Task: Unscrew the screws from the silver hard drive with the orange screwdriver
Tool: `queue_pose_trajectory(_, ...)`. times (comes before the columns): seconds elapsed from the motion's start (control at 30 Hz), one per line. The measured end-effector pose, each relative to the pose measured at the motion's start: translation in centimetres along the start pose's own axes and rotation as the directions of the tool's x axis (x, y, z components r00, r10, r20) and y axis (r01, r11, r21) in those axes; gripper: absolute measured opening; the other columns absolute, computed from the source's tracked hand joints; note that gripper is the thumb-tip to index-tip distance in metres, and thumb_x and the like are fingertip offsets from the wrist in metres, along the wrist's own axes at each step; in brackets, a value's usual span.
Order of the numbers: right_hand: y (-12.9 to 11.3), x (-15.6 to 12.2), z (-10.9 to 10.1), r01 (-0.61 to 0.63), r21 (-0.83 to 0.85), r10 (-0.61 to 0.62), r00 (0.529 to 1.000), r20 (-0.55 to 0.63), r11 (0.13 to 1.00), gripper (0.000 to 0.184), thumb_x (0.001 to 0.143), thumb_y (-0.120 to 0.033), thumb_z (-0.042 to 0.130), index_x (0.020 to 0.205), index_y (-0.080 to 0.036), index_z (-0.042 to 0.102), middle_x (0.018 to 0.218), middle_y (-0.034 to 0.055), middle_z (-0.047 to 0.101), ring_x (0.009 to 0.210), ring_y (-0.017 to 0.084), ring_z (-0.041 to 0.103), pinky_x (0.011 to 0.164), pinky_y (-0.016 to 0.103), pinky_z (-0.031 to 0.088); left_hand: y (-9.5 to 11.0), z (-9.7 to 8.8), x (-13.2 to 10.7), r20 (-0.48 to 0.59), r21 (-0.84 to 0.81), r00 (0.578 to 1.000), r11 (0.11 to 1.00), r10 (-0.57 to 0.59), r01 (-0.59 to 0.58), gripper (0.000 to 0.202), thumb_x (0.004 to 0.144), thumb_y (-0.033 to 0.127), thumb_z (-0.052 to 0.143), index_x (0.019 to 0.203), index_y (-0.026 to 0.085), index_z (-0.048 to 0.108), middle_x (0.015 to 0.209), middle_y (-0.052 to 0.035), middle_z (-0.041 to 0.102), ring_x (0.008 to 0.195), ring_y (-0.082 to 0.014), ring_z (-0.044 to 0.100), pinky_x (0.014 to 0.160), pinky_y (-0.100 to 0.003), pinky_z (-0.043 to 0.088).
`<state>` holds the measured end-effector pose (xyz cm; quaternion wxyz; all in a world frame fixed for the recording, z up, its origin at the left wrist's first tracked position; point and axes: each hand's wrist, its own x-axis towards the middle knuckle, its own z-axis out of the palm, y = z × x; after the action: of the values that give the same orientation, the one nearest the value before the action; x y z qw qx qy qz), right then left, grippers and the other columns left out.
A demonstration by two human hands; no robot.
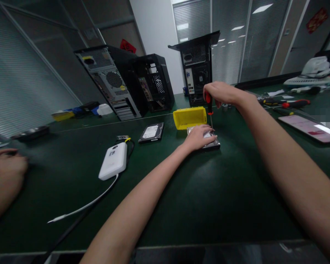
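My left hand (pixel 198 137) lies on a hard drive (pixel 211 144) flat on the green table, fingers curled over its top and holding it down. My right hand (pixel 222 94) is closed round the red handle of a screwdriver (pixel 209 108), which stands upright with its tip on the drive's far right corner. A yellow plastic box (pixel 189 117) stands just behind the drive.
A second hard drive (pixel 151 132) lies to the left, and a white power bank (pixel 113 160) with a white cable nearer still. Three open computer cases (pixel 198 68) stand at the back. Another person's hand (pixel 5 165) rests at the left edge. Screwdrivers (pixel 294 103) and a phone (pixel 309 128) lie at right.
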<state>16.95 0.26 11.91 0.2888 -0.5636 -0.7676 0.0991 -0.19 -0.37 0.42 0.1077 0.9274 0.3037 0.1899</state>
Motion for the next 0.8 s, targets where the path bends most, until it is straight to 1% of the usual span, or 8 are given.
queue_pose_trajectory(0.13,-0.10,-0.12,-0.08,0.001,0.024,-0.001,1.000,0.024,1.000,0.037,0.093,-0.043,0.033,0.081,-0.018,0.057,0.068,0.0061,0.062,0.053,0.016,0.056,0.057,0.029,0.044,-0.02,0.01,-0.01,-0.003,0.003,1.000,1.000,0.005,-0.005,0.041,0.087,0.045,0.051,0.114,0.017,0.065,0.128,-0.0092,0.058,0.115,-0.0229,0.055,0.102,-0.041,0.040)
queue_pose_trajectory(0.4,-0.65,-0.55,-0.50,-0.007,0.086,0.004,0.999,0.036,0.996,0.037,0.091,-0.044,0.039,0.080,-0.015,0.061,0.070,0.0081,0.064,0.051,0.015,0.057,0.054,0.029,0.047,-0.09,0.07,0.02,0.004,0.006,1.000,1.000,-0.004,0.004,0.042,0.087,0.046,0.051,0.115,0.017,0.064,0.128,-0.0092,0.058,0.116,-0.0234,0.054,0.103,-0.041,0.039)
queue_pose_trajectory(0.53,-0.64,-0.60,-0.50,-0.017,0.110,0.014,1.000,0.025,0.994,0.037,0.090,-0.045,0.042,0.082,-0.015,0.063,0.067,0.0075,0.064,0.052,0.015,0.058,0.055,0.028,0.049,-0.21,0.17,0.03,-0.007,0.006,1.000,1.000,0.011,-0.011,0.042,0.087,0.046,0.051,0.114,0.016,0.065,0.127,-0.0100,0.058,0.116,-0.0229,0.054,0.103,-0.040,0.039)
queue_pose_trajectory(0.63,-0.57,-0.48,-0.38,-0.029,0.115,0.028,1.000,0.010,0.993,0.036,0.089,-0.044,0.043,0.082,-0.015,0.063,0.067,0.0075,0.065,0.052,0.016,0.058,0.054,0.028,0.049,-0.37,0.23,0.06,-0.014,0.004,1.000,1.000,0.018,-0.018,0.041,0.087,0.045,0.052,0.113,0.017,0.065,0.127,-0.0089,0.058,0.117,-0.0222,0.054,0.103,-0.039,0.039)
queue_pose_trajectory(0.8,-0.56,-0.47,-0.31,-0.024,0.109,0.025,1.000,-0.006,0.994,0.033,0.089,-0.042,0.044,0.079,-0.016,0.061,0.070,0.0086,0.065,0.051,0.015,0.057,0.053,0.029,0.049,-0.65,0.30,0.22,-0.008,-0.033,1.000,0.999,-0.003,0.002,0.043,0.086,0.048,0.051,0.114,0.018,0.065,0.127,-0.0088,0.059,0.118,-0.0221,0.053,0.104,-0.039,0.038)
